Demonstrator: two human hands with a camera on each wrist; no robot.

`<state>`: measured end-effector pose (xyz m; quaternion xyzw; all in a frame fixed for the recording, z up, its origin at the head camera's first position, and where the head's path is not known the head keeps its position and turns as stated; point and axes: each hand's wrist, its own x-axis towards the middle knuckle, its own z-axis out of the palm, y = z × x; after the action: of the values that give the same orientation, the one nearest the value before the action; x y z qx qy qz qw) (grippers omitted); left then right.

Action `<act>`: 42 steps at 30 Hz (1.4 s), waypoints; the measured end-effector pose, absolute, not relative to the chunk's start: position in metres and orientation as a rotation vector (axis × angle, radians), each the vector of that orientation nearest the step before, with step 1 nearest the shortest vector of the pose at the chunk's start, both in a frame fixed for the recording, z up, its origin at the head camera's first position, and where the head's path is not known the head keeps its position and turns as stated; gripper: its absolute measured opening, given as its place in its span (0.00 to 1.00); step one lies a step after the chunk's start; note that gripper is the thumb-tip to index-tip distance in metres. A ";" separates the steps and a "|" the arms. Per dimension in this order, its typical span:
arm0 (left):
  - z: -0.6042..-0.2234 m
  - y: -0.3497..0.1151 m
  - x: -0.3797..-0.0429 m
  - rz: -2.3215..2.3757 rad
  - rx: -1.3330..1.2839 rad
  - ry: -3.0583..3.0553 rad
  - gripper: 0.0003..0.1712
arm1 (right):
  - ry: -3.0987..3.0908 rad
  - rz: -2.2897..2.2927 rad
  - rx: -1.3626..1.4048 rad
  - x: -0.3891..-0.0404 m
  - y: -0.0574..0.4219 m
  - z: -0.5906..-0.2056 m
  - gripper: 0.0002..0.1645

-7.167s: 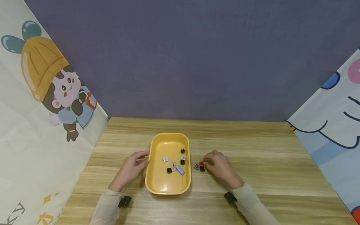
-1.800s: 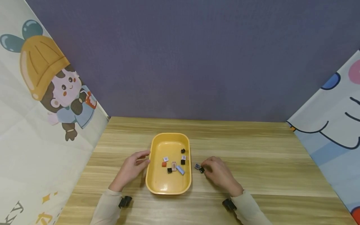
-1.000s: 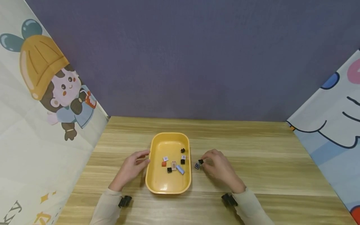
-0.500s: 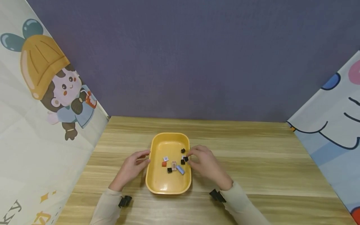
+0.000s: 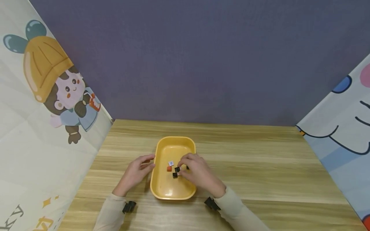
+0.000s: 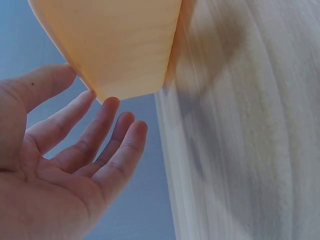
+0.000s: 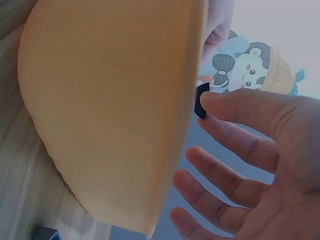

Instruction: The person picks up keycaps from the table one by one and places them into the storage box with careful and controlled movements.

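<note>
My right hand [image 5: 200, 173] pinches a black keycap [image 7: 201, 100] between thumb and index finger, over the yellow tray [image 5: 162, 187]. The other fingers of that hand are spread in the right wrist view. Inside the tray lie a white keycap [image 5: 171, 163], an orange-red keycap [image 5: 169, 168] and a black keycap [image 5: 175, 175]. More pieces there are partly or fully covered by my right hand in the head view. My left hand [image 5: 138, 170] rests its thumb and fingertips at the tray's left rim, fingers relaxed, as the left wrist view also shows.
A dark keycap [image 7: 46, 233] lies on the wooden table [image 5: 260, 160] beside the tray, hidden by my right hand in the head view. A purple-blue panel [image 5: 185, 64] rises behind the table. Printed sheets with cartoons flank both sides.
The red keycap went from the table into the tray. My right hand then lifted the black keycap off the table and carried it left over the tray. My left hand stayed put.
</note>
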<state>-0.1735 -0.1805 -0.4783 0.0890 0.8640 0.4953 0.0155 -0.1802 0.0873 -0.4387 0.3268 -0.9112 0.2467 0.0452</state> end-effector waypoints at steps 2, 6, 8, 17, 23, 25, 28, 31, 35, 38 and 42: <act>-0.478 -0.180 -0.173 1.538 0.276 2.687 0.22 | -2.776 0.753 1.009 -0.180 0.086 -0.440 0.10; -0.478 -0.180 -0.173 1.537 0.278 2.687 0.22 | -2.779 0.752 1.019 -0.179 0.086 -0.442 0.11; -0.478 -0.180 -0.173 1.543 0.276 2.687 0.22 | -2.779 0.749 1.023 -0.178 0.086 -0.442 0.11; -0.479 -0.180 -0.173 1.533 0.277 2.703 0.22 | -2.752 0.768 0.953 -0.178 0.098 -0.439 0.12; -0.479 -0.179 -0.173 1.532 0.284 2.699 0.22 | -2.714 0.795 0.882 -0.183 0.118 -0.436 0.13; -0.479 -0.180 -0.173 1.533 0.286 2.697 0.22 | -2.716 0.809 0.855 -0.185 0.126 -0.436 0.13; -0.479 -0.180 -0.173 1.537 0.287 2.693 0.22 | -2.737 0.810 0.800 -0.187 0.137 -0.439 0.13; -0.478 -0.180 -0.173 1.541 0.289 2.686 0.22 | -2.767 0.822 0.748 -0.188 0.146 -0.441 0.13; -0.479 -0.181 -0.173 1.545 0.290 2.680 0.22 | -2.784 0.835 0.721 -0.190 0.155 -0.446 0.14; -0.479 -0.181 -0.174 1.547 0.293 2.686 0.23 | -2.826 0.834 0.692 -0.192 0.160 -0.452 0.13; -0.481 -0.182 -0.175 1.556 0.310 2.699 0.23 | -2.921 0.855 0.639 -0.194 0.164 -0.464 0.12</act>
<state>-0.1752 -0.1818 -0.4806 0.0989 0.8621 0.4970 0.0052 -0.1939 0.1644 -0.4642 0.2055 -0.9391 0.2750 0.0157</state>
